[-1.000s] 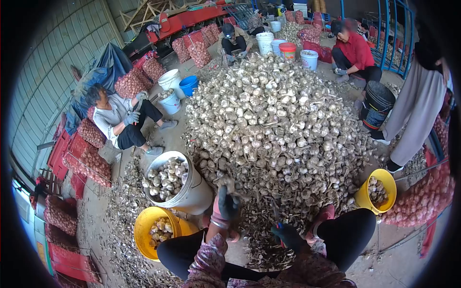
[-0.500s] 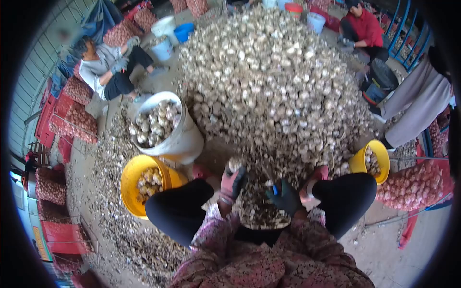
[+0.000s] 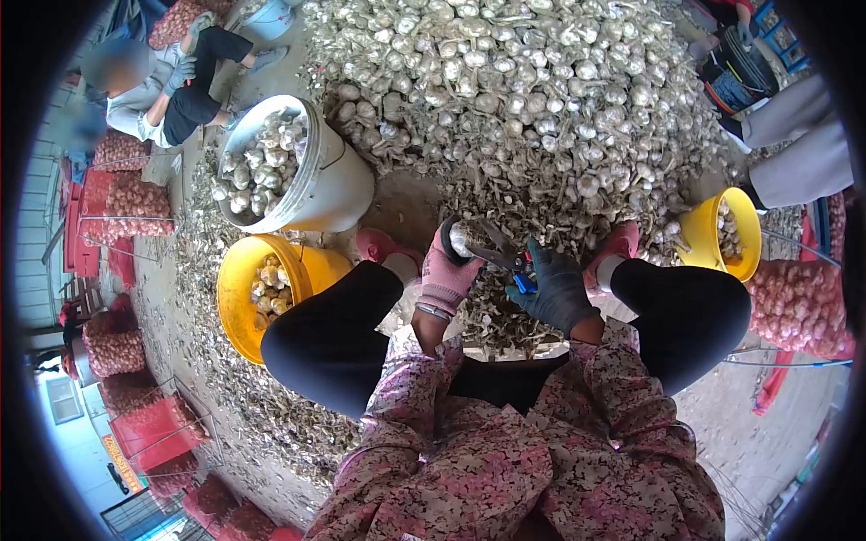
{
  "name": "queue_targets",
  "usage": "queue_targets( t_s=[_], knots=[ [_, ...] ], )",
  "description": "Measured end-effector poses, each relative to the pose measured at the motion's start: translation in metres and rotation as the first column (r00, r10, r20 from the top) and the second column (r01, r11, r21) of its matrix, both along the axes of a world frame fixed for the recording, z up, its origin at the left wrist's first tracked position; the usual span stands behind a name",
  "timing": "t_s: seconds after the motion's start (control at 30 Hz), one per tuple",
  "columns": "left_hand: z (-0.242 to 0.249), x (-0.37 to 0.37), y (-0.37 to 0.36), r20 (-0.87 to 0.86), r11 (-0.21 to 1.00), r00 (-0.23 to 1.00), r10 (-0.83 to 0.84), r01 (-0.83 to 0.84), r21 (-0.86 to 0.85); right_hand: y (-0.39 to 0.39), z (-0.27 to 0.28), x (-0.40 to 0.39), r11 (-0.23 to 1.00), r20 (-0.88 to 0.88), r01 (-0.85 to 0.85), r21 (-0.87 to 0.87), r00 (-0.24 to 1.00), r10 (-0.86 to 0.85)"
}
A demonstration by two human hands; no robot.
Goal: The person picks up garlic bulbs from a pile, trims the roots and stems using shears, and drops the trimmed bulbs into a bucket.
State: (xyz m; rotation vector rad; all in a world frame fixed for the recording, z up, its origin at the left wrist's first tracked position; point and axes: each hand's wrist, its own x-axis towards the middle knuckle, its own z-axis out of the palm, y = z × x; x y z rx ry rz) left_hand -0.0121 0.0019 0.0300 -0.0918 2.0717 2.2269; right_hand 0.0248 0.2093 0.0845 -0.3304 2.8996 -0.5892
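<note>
My left hand [image 3: 448,276], in a pink and dark glove, is closed around a garlic bulb [image 3: 460,241]. Blue-handled shears [image 3: 521,281] are gripped in my gloved right hand [image 3: 557,288], and their parted blades reach the bulb. Beyond both hands rises a large heap of garlic [image 3: 541,117]. Loose stems and scraps [image 3: 501,329] lie between my legs.
Left of me stand a white bucket [image 3: 338,180] and a yellow bucket [image 3: 236,316], both holding garlic. Another yellow bucket [image 3: 699,236] is at the right, near a standing person's legs [image 3: 798,135]. A seated person [image 3: 149,95] is at upper left. Red net sacks [image 3: 798,307] line the sides.
The view has tilted downward. My hands have come closer together, and the shears' blades are now at the bulb in my left hand.
</note>
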Motion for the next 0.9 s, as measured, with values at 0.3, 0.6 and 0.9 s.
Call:
queue_targets(
  t_s=[0.3, 0.6, 0.9],
  knots=[
    [0.045, 0.008, 0.009, 0.112, 0.726, 0.978, -0.175, 0.205, -0.656, 0.003, -0.033, 0.009, 0.985, 0.179, -0.018, -0.174, 0.983, 0.049],
    [0.039, 0.019, 0.006, 0.213, 0.694, 0.933, -0.289, 0.357, -0.625, 0.009, -0.042, 0.018, 0.989, 0.340, -0.039, -0.142, 0.936, 0.086],
    [-0.005, 0.024, 0.014, 0.070, 0.899, 0.963, -0.259, 0.214, 0.383, 0.020, -0.084, 0.009, 0.941, 0.492, 0.329, -0.076, 0.833, -0.252]
  ],
)
